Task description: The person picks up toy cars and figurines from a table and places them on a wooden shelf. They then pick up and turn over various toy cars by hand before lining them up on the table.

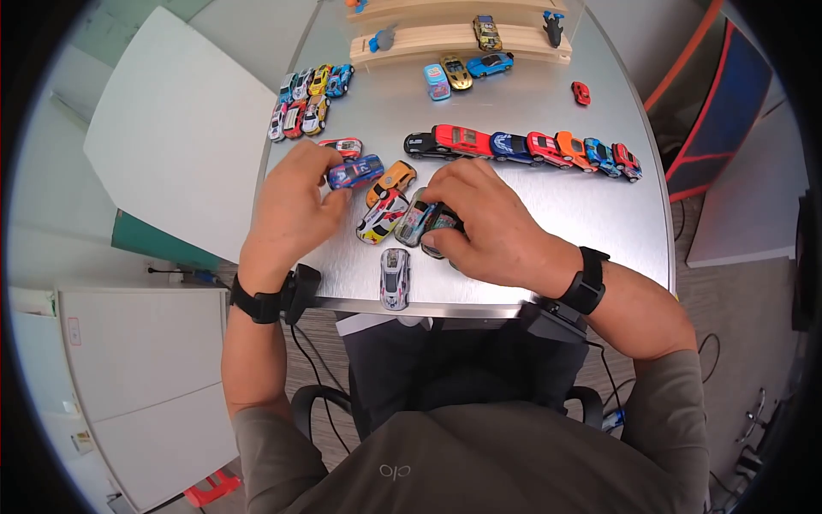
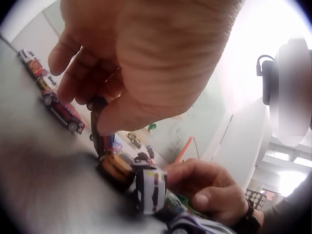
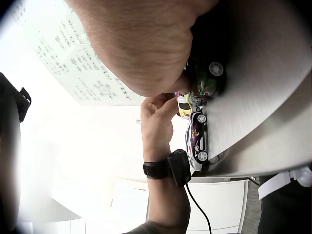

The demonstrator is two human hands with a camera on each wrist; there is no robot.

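Note:
My left hand (image 1: pixel 295 201) pinches a blue-and-purple toy car (image 1: pixel 355 172) between thumb and fingers. In the left wrist view that car is tipped nose-down, close over the table beside an orange toy car (image 2: pixel 117 170). My right hand (image 1: pixel 488 218) grips a dark green toy car (image 3: pixel 205 78), mostly hidden beneath the fingers in the head view. Right beside it lies a grey-green toy car (image 1: pixel 413 221). A white, yellow and red toy car (image 1: pixel 383 217) sits between the hands. Nearest the table's front edge stands a silver-white toy car (image 1: pixel 394 278).
A row of several toy cars, with a red one (image 1: pixel 462 138) among them, crosses the table's middle right. More cars, including a yellow one (image 1: pixel 320 80), cluster at the back left. A wooden rack (image 1: pixel 419 47) stands behind; a small red car (image 1: pixel 581 93) lies far right.

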